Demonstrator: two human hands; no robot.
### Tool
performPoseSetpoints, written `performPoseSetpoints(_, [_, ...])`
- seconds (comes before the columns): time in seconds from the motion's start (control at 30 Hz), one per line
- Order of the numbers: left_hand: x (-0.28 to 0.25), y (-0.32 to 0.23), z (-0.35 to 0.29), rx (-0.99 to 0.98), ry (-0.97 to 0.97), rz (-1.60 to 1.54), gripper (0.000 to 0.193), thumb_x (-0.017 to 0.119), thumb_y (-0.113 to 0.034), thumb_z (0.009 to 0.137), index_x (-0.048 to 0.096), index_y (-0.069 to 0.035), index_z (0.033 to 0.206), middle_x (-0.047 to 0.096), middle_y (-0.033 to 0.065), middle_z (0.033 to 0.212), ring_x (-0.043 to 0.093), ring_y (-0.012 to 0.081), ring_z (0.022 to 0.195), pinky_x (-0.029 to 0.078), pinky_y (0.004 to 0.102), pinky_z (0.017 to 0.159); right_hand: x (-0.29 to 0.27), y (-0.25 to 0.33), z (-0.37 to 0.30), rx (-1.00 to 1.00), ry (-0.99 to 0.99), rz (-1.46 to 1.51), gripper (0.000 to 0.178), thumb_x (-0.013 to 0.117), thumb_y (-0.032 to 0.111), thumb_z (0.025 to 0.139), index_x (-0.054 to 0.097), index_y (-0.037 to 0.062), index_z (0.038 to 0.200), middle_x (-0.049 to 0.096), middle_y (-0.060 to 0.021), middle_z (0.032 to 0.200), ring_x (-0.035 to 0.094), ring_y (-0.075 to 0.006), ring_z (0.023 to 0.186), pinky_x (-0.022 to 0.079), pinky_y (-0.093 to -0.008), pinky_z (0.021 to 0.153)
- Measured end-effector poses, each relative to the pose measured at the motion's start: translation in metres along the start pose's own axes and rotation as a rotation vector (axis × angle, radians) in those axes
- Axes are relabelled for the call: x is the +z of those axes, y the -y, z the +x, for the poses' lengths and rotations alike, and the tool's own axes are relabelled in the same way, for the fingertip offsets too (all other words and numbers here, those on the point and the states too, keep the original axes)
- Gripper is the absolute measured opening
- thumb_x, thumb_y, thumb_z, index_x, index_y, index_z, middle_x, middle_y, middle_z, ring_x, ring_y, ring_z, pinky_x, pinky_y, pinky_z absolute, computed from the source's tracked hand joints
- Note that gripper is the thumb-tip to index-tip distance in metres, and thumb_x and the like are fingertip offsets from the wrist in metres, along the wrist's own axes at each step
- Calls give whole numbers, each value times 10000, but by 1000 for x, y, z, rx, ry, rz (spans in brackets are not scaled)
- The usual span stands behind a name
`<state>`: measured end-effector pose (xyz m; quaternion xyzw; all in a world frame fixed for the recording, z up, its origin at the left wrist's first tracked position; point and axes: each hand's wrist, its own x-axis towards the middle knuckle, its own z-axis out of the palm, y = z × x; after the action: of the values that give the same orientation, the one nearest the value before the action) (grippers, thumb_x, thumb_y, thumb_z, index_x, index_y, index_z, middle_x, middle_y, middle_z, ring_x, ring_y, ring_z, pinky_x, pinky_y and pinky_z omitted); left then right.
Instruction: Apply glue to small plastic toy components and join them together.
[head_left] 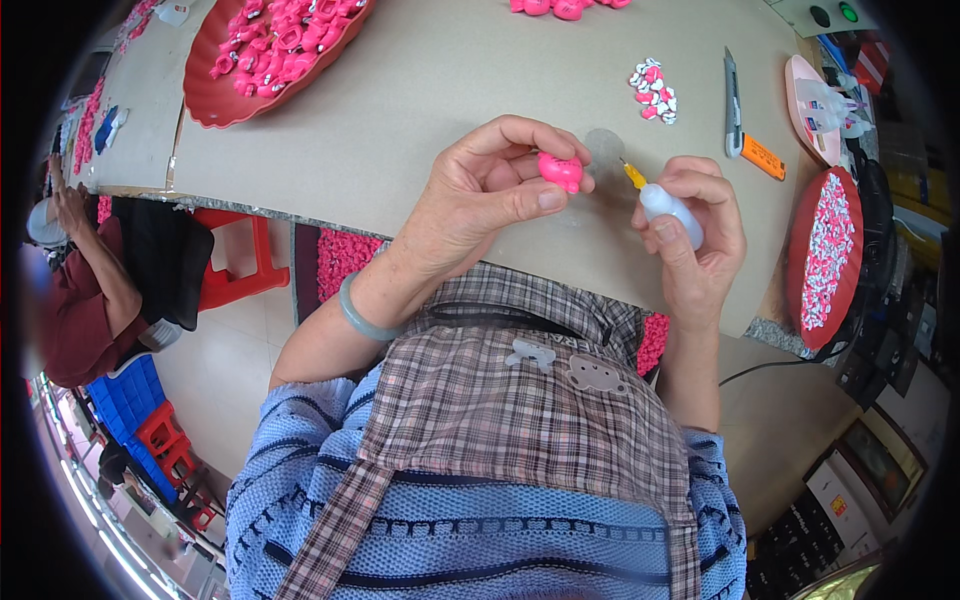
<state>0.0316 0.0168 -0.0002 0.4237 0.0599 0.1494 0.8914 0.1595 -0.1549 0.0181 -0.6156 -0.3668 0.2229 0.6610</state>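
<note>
Between the thumb and fingers of my left hand (pixel 505 175) is a small pink plastic figure part (pixel 561 172), held above the table. My right hand (pixel 703 225) grips a white squeeze glue bottle (pixel 672 213) with a yellow needle tip (pixel 634 174). The needle points up and left toward the pink part, with a gap between them. Beyond my hands lies a loose cluster of tiny pink and white pieces (pixel 653 92). A roundish grey patch (pixel 603 148) marks the table just behind the needle.
A red scalloped tray (pixel 208 105) heaped with pink parts stands far left. At right lie a utility knife (pixel 755 150), a pink dish (pixel 803 75) with bottles, and a red tray (pixel 798 262) of small pieces. A red stool (pixel 262 255) and another person (pixel 95 285) are at left.
</note>
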Motion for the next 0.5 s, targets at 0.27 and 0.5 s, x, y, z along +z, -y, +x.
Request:
performPoseSetpoints(0.27, [-1, 1, 0, -20, -16, 1, 353, 685, -33, 796, 524, -34, 1109, 580, 173, 1146, 621, 225, 993, 494, 322, 904, 6, 8, 0, -38, -231, 105, 441, 793, 66, 721, 538, -22, 1070, 596, -119, 1007, 601, -147, 885, 501, -254, 763])
performPoseSetpoints(0.5, [-3, 4, 0, 19, 7, 28, 356, 664, -31, 817, 531, -27, 1147, 571, 195, 1184, 613, 225, 1024, 489, 345, 930, 9, 16, 1, -83, -260, -63, 494, 793, 38, 709, 513, -14, 1113, 635, -133, 964, 626, -168, 910, 532, -264, 780])
